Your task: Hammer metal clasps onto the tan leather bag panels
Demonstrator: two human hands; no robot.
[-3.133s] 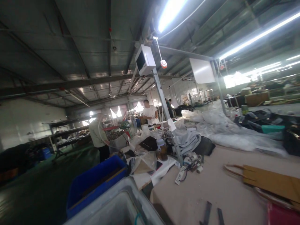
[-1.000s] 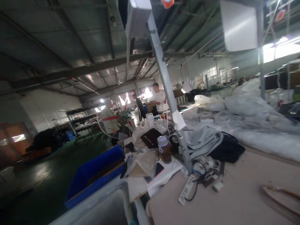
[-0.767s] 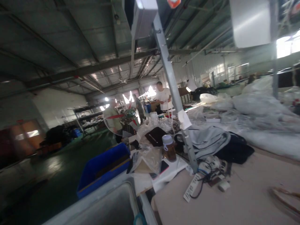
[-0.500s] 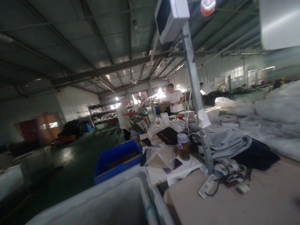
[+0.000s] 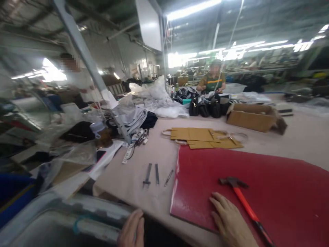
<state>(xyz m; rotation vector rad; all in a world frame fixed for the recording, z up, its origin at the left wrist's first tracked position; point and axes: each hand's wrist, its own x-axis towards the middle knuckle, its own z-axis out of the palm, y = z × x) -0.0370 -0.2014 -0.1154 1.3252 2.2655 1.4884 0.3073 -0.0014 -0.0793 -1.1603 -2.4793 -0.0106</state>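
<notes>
My right hand [image 5: 228, 218] rests on a red board [image 5: 205, 178] at the lower right, fingers apart and holding nothing. Just beside it lies a hammer [image 5: 243, 195] with an orange handle. My left hand [image 5: 132, 230] is at the bottom, between a grey bin [image 5: 102, 209] and the table edge; its fingers are loosely together and whether it holds anything is unclear. Several slim metal tools, among them a caliper [image 5: 147, 175] and a thin pen-like tool [image 5: 168, 178], lie left of the board. Yellow-brown strap-handled pieces [image 5: 192, 134] lie behind the board.
A cardboard box [image 5: 250, 118] and black bags [image 5: 205, 108] stand farther back. A metal post [image 5: 87, 58] rises at the left beside a jar [image 5: 102, 135] and plastic wrap. One person [image 5: 214, 80] sits across the table; another [image 5: 77, 79] stands at the left.
The view has swung right and down. Both my hands, the red board, hammer and yellow-brown pieces have come into view, and the post has shifted left.
</notes>
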